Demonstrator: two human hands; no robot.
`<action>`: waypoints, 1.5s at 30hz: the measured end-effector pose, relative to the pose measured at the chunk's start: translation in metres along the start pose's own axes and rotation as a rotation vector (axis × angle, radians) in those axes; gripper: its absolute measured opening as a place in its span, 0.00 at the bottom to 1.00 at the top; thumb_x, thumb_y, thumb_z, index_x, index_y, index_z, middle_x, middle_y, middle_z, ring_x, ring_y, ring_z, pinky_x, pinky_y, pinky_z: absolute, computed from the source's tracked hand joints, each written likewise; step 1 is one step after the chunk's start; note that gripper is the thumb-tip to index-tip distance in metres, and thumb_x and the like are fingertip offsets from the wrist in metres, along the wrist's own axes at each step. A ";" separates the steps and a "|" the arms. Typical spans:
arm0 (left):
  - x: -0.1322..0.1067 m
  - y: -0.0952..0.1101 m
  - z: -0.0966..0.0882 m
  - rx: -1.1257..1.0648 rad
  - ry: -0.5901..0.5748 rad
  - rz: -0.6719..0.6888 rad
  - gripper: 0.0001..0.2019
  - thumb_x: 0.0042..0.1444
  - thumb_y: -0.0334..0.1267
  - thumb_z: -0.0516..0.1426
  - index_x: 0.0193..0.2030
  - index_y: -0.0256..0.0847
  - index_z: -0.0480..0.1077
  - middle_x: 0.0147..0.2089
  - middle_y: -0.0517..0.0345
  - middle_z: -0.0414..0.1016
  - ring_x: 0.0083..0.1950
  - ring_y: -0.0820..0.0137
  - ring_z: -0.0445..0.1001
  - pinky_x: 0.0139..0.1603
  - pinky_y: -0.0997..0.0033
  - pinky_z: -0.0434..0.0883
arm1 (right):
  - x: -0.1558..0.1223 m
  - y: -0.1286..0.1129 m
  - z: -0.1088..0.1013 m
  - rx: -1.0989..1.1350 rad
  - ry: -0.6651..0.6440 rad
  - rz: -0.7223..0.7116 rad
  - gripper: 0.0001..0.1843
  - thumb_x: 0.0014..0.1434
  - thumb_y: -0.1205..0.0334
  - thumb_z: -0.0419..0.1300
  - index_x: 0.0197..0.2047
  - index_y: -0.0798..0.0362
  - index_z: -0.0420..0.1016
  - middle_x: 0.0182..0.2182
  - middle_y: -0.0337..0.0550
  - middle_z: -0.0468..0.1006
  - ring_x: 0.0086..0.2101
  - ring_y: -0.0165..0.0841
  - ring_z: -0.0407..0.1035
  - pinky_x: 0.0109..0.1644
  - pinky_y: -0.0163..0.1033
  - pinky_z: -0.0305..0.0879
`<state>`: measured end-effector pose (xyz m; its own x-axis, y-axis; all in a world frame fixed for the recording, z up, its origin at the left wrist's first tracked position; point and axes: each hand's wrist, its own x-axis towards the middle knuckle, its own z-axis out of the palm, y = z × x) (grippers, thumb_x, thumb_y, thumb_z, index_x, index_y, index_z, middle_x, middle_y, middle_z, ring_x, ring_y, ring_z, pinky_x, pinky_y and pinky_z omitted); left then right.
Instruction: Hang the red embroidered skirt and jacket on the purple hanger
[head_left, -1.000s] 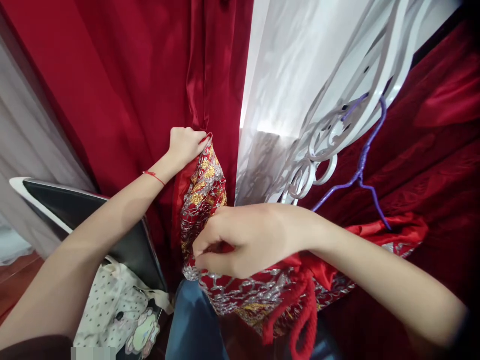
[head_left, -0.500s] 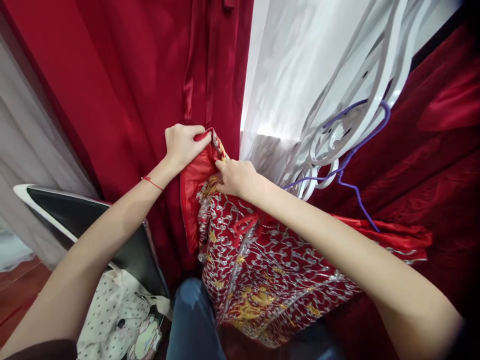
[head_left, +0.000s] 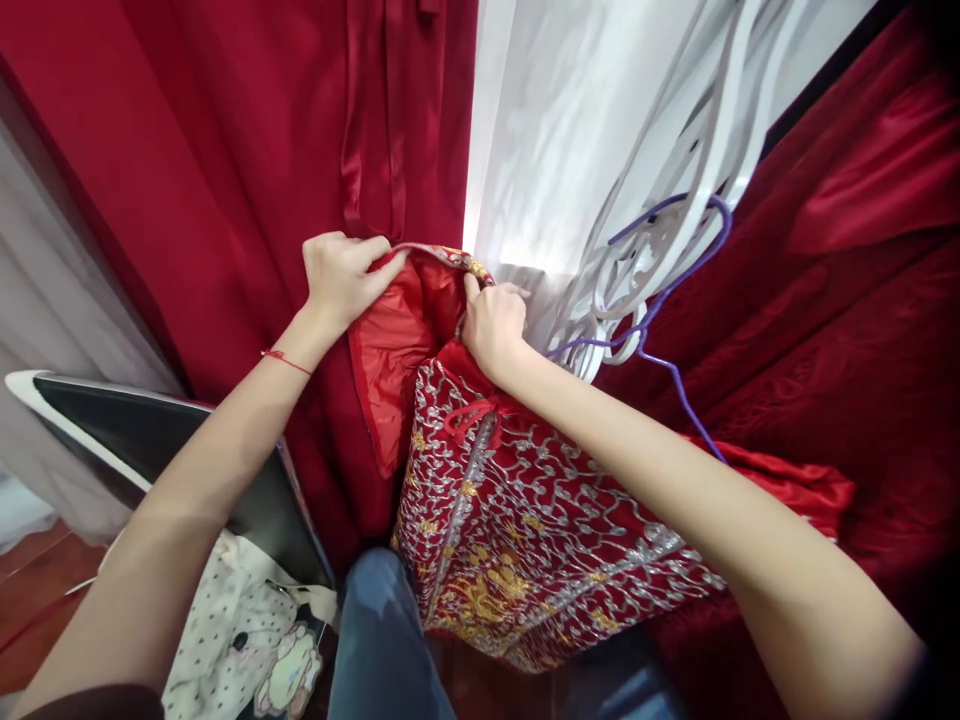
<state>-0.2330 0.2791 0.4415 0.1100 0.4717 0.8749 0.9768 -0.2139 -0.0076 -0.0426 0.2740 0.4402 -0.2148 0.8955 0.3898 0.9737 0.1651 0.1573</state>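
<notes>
A red embroidered garment [head_left: 540, 530] with silver and gold stitching hangs in front of my knees, its shiny red lining [head_left: 390, 360] showing at the upper left. My left hand [head_left: 341, 275] pinches one end of its upper edge between thumb and fingers. Further along the same edge, my right hand [head_left: 496, 325] is closed on the fabric, with the band stretched between both hands. A small red cord bow [head_left: 471, 415] sits on the front below my right hand. Fingertips behind the cloth are partly hidden.
A purple hanger [head_left: 679, 375] hooks on a white curled metal frame [head_left: 675, 240] at right. Red curtains [head_left: 247, 150] and a white curtain [head_left: 555, 130] hang behind. At lower left stand a black chair [head_left: 112, 425] and a polka-dot bag [head_left: 232, 620].
My right hand has moved right along the garment's edge and my left hand slightly left. The edge, bunched before, is now spread, and more lining shows.
</notes>
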 end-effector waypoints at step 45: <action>-0.118 0.148 -0.110 -0.690 -0.815 0.191 0.17 0.67 0.52 0.52 0.44 0.40 0.71 0.34 0.55 0.77 0.33 0.70 0.76 0.36 0.72 0.72 | -0.088 0.099 -0.050 -0.031 -0.071 -0.469 0.20 0.63 0.63 0.51 0.50 0.52 0.83 0.39 0.55 0.83 0.41 0.43 0.77 0.43 0.42 0.62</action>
<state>-0.1217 0.0973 0.3908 0.5867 0.7516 0.3015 0.6450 -0.6588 0.3871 0.0687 0.1911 0.4669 -0.6239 0.7534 0.2077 0.7698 0.5467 0.3295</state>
